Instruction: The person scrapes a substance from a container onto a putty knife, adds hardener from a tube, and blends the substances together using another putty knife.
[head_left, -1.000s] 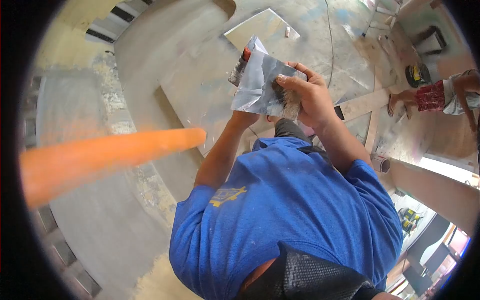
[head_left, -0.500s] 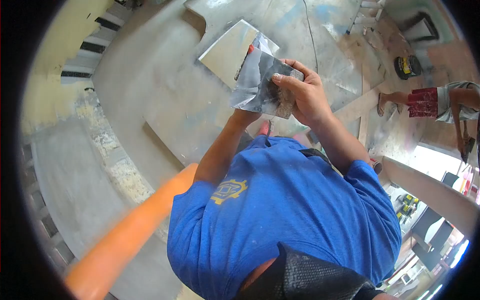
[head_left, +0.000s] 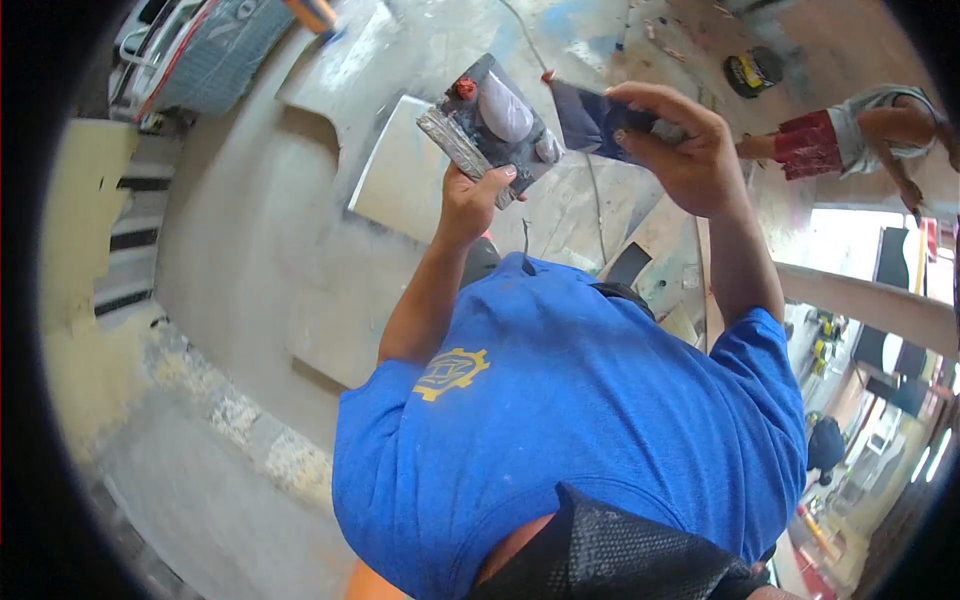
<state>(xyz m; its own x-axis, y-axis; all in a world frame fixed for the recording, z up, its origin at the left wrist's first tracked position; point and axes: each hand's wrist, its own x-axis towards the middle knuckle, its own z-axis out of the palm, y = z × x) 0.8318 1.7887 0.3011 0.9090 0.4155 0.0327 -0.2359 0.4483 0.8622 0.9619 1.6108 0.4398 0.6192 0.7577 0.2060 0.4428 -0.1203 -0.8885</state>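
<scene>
My left hand (head_left: 475, 200) is closed on the edge of a dark, flat putty spreader (head_left: 540, 170) with a crusted, grey-caked handle edge. On its face lie a smooth grey mound of putty (head_left: 505, 108) and a red dab (head_left: 466, 89). To the right, my right hand (head_left: 690, 145) grips a second dark spreader (head_left: 583, 118), thumb on the near face and fingers behind it. A bit of red sits on that blade's upper left corner. The two spreaders are close together, with a narrow gap between them.
A pale rectangular panel (head_left: 395, 180) lies beyond my left hand on the large grey sheet (head_left: 240, 220). At the upper right stands a black tub with a yellow label (head_left: 752, 72). Another person (head_left: 850, 130) is at the right. A cable (head_left: 598, 205) crosses the floor.
The spreaders, overlapped before, are now apart, my right hand having moved right and up. Grey putty and the red dab now show on the left one. The view has shifted.
</scene>
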